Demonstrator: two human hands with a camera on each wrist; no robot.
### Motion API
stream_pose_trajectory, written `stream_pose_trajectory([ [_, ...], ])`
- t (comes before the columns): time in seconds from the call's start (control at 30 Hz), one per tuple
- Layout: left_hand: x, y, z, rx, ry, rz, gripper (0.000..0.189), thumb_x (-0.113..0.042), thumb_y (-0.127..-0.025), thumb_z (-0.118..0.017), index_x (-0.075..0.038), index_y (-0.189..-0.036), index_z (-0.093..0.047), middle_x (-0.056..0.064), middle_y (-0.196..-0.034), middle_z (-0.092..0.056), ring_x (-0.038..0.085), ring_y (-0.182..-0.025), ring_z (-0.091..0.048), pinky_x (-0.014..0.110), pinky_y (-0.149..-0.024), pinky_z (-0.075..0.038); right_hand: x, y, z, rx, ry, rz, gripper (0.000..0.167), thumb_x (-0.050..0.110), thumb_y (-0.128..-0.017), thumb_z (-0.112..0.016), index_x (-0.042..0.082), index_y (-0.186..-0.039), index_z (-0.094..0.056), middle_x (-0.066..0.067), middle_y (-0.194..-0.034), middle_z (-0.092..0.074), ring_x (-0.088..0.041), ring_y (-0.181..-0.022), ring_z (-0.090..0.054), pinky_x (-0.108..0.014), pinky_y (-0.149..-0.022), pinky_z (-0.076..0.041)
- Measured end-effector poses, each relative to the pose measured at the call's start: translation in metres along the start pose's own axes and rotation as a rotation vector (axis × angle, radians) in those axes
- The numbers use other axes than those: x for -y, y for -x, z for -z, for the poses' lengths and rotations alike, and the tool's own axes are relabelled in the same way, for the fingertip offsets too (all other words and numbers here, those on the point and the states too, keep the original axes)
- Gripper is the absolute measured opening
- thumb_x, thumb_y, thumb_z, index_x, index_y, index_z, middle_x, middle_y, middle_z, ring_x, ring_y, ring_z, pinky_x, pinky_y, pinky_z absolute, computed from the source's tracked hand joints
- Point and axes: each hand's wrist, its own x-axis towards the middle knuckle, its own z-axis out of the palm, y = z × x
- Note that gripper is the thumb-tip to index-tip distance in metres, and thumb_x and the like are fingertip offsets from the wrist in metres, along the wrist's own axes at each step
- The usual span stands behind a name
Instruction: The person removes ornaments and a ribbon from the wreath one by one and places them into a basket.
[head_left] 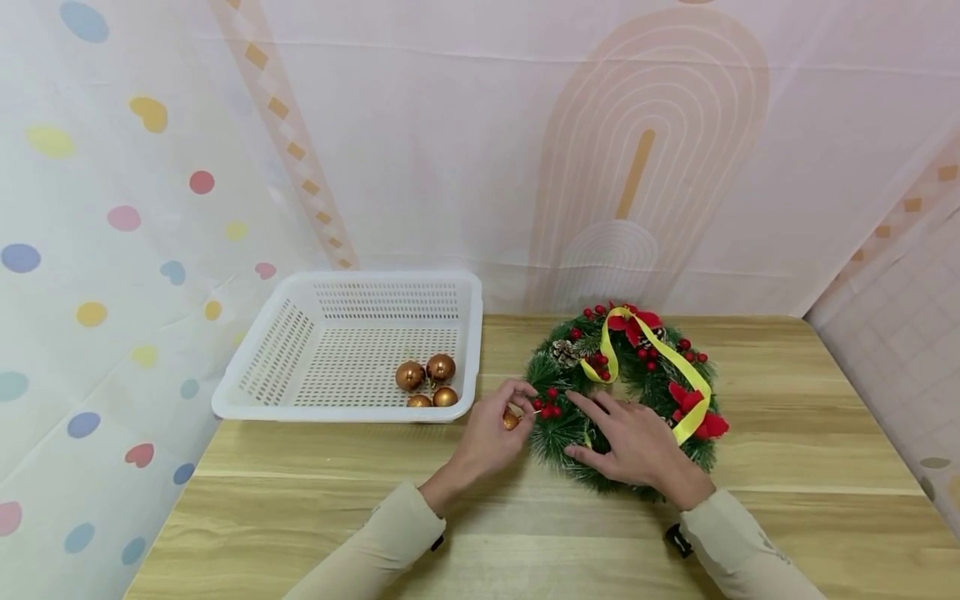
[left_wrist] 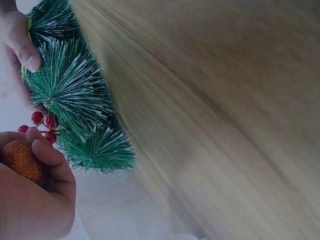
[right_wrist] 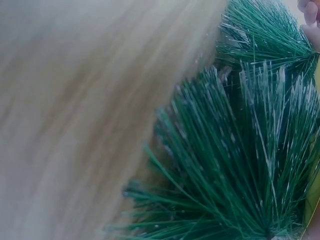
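Observation:
A green Christmas wreath (head_left: 553, 440) with red berries (head_left: 551, 410), red flowers (head_left: 710, 423) and pinecones lies on the table. At its left edge, close to the berries, my left hand (head_left: 487, 433) holds a small copper bauble (head_left: 511, 420). The left wrist view shows this bauble's glittery surface (left_wrist: 24, 162) in the curl of the fingers, thumb and forefinger near the berries. My right hand (head_left: 637, 440) lies over the front of the wreath, fingers spread toward the berries. A yellow ribbon (head_left: 697, 383) loops across the wreath's top and right side.
Left of the wreath stands a white perforated plastic basket (head_left: 348, 412). Several copper baubles (head_left: 441, 367) sit in its right front corner. The wooden table (head_left: 510, 533) meets a patterned cloth backdrop (head_left: 450, 167) behind and at both sides.

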Motion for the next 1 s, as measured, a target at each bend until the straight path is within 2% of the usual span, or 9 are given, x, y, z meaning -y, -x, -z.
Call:
stream_pose_trajectory([
  [0.27,-0.0029,0.0007,-0.0029,-0.051,0.006,0.008,0.024,0.0,-0.09,-0.064,-0.006,-0.113,-0.061,0.005,-0.094,-0.07,0.004,-0.056,-0.042,0.021,-0.054,-0.036,-0.0005,0.0004,-0.0007,-0.006,0.004,-0.001,0.076,0.067,-0.089,-0.055,0.024,-0.151,-0.043,-0.011,-0.133,-0.059,-0.031,-0.088,-0.069,-0.045,-0.074,-0.056],
  [0.43,-0.0026,-0.0004,-0.0051,-0.07,0.016,-0.007,0.023,0.0,-0.09,-0.064,-0.007,-0.112,-0.061,0.002,-0.092,-0.069,0.006,-0.063,-0.047,0.021,-0.058,-0.038,-0.0009,0.0001,-0.0012,-0.01,0.006,0.004,0.076,0.068,-0.09,-0.055,0.024,-0.15,-0.044,-0.01,-0.132,-0.059,-0.029,-0.085,-0.069,-0.044,-0.072,-0.056],
  [0.6,-0.0021,-0.0006,-0.006,-0.045,0.045,-0.004,0.021,-0.001,-0.093,-0.061,-0.008,-0.113,-0.059,0.005,-0.093,-0.068,0.01,-0.073,-0.053,0.023,-0.064,-0.04,-0.0007,-0.0004,-0.0014,-0.009,0.005,0.001,0.076,0.068,-0.089,-0.054,0.024,-0.15,-0.044,-0.009,-0.132,-0.06,-0.029,-0.085,-0.069,-0.044,-0.072,-0.056],
  [0.73,-0.001,-0.0002,-0.0063,-0.033,0.054,0.005,0.021,-0.001,-0.094,-0.06,-0.007,-0.114,-0.058,0.005,-0.093,-0.067,0.011,-0.075,-0.054,0.023,-0.065,-0.041,-0.0006,-0.0004,-0.0014,-0.005,0.002,-0.007,0.076,0.069,-0.089,-0.054,0.025,-0.15,-0.044,-0.01,-0.133,-0.059,-0.03,-0.088,-0.069,-0.045,-0.074,-0.056],
  [0.9,-0.0008,0.0,-0.007,-0.065,0.05,0.011,0.02,-0.002,-0.094,-0.062,-0.007,-0.113,-0.059,0.0,-0.094,-0.068,0.011,-0.07,-0.053,0.023,-0.061,-0.041,-0.0011,0.0,-0.0019,-0.007,0.003,-0.005,0.076,0.068,-0.089,-0.055,0.025,-0.151,-0.043,-0.01,-0.133,-0.059,-0.03,-0.087,-0.069,-0.045,-0.074,-0.056],
  [1.0,-0.0007,-0.0005,-0.0076,-0.077,0.088,0.034,0.02,-0.003,-0.094,-0.063,-0.008,-0.113,-0.06,-0.001,-0.095,-0.069,0.011,-0.078,-0.059,0.024,-0.067,-0.045,-0.0012,0.0002,-0.0019,-0.008,0.001,-0.003,0.076,0.068,-0.089,-0.055,0.025,-0.151,-0.043,-0.01,-0.133,-0.059,-0.03,-0.087,-0.069,-0.044,-0.073,-0.056],
])
